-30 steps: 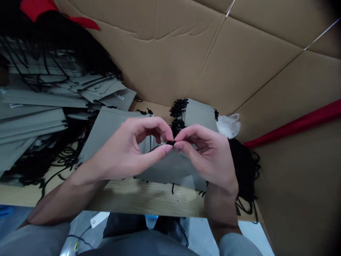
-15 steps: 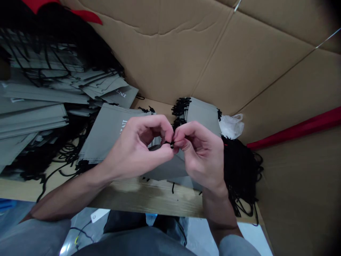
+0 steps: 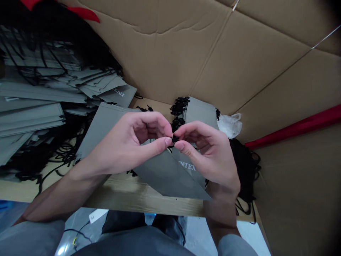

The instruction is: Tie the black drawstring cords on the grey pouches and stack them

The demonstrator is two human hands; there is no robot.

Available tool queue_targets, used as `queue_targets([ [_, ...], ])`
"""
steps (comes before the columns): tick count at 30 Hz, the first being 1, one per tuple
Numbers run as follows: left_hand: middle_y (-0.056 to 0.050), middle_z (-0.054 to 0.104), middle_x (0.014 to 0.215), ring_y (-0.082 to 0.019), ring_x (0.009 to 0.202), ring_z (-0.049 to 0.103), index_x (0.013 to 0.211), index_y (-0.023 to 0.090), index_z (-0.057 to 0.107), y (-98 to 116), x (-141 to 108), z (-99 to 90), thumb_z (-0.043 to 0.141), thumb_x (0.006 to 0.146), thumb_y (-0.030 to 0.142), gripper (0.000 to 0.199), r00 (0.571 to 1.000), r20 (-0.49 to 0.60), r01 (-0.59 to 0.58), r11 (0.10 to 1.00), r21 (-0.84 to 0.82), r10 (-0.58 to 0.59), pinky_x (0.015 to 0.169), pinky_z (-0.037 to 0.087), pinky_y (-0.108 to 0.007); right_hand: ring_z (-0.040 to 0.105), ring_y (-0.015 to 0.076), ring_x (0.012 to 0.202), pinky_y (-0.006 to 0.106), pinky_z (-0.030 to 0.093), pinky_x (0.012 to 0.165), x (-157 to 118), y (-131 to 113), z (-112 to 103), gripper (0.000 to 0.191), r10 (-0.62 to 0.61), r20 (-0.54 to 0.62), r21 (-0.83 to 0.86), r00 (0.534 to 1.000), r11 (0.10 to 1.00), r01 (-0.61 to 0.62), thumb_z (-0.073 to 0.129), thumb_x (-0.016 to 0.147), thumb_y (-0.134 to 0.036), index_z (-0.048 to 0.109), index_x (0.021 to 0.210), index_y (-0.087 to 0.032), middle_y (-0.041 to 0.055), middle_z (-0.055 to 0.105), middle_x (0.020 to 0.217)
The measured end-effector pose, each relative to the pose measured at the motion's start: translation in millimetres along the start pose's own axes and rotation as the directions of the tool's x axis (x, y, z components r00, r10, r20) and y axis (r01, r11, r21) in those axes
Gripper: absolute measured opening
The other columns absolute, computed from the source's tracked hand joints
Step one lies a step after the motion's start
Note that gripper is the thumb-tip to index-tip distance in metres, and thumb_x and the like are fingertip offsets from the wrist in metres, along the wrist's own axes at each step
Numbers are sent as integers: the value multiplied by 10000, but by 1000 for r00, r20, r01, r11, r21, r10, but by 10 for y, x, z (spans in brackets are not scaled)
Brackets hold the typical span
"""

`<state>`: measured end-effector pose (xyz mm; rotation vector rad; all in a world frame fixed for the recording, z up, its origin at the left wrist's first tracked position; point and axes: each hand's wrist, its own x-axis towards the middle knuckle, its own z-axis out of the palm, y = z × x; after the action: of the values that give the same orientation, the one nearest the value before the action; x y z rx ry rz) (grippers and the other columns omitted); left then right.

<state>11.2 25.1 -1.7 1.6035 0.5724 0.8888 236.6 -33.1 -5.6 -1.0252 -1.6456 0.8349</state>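
Note:
In the middle of the view, my left hand (image 3: 135, 140) pinches a short piece of black cord (image 3: 174, 139) between thumb and forefinger. My right hand (image 3: 207, 153) meets it fingertip to fingertip, its thumb and forefinger closed about the same cord. From the cord hangs a flat grey drawstring bag (image 3: 170, 177), tilted, with a corner pointing toward the right wrist. Behind it, partly covered by my right hand, lies another grey piece with white INTEX lettering (image 3: 188, 166). The exact shape of the cord between the fingertips is mostly hidden.
Left are heaped grey bags (image 3: 32, 117) with tangled black cords (image 3: 66, 151). A neat stack of grey bags (image 3: 201, 112) stands behind my hands, beside a clear plastic bag (image 3: 230, 125). Black cords (image 3: 243, 170) pile at right. Cardboard walls (image 3: 170, 53) enclose the wooden table (image 3: 128, 193).
The grey bag has swung lower and shows more of its face, and the white lettering has come into view. My right thumb has spread slightly from its forefinger; both hands stay at the cord.

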Motion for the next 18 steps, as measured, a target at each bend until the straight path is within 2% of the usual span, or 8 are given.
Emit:
queue_targets([
  [4,5,744,918,-129,830,685,974,222,787,-3,-27,-9,864,937,199,88,999,7,-34,998,51,34,741,577,-227,799,167,855,286,673,784,-9,7,14,68,-11,17,-29,1000,1000,12,851,1009,-228,800,1055,-226,16,835,974],
  [7,-8,748,924,-157,855,703,979,229,779,-6,-33,-3,816,979,229,37,999,7,-51,992,113,50,772,597,-263,786,165,847,306,660,793,-28,-4,37,106,-106,-15,-222,994,970,100,752,1040,-158,802,1092,-236,17,842,998],
  [10,2,744,907,-159,846,698,953,238,768,-13,-30,11,833,950,220,68,998,-14,-61,985,162,64,761,591,-274,763,172,832,327,647,804,-36,-9,72,131,-248,1,-451,969,865,222,710,1050,-140,785,1091,-238,24,843,1004],
  [12,9,743,907,-161,849,696,945,242,760,-16,-28,18,862,915,211,111,996,-26,-74,981,180,80,761,591,-282,758,181,860,334,630,818,-35,3,91,141,-309,45,-535,950,796,284,666,1074,-135,764,1104,-231,35,835,1009],
  [18,17,743,929,-159,864,692,979,246,757,13,-46,26,801,946,204,70,995,-6,-99,965,245,104,777,578,-299,637,195,811,357,512,763,-20,56,111,166,-331,142,-696,933,637,332,540,1103,-158,669,1009,-202,49,705,889],
])
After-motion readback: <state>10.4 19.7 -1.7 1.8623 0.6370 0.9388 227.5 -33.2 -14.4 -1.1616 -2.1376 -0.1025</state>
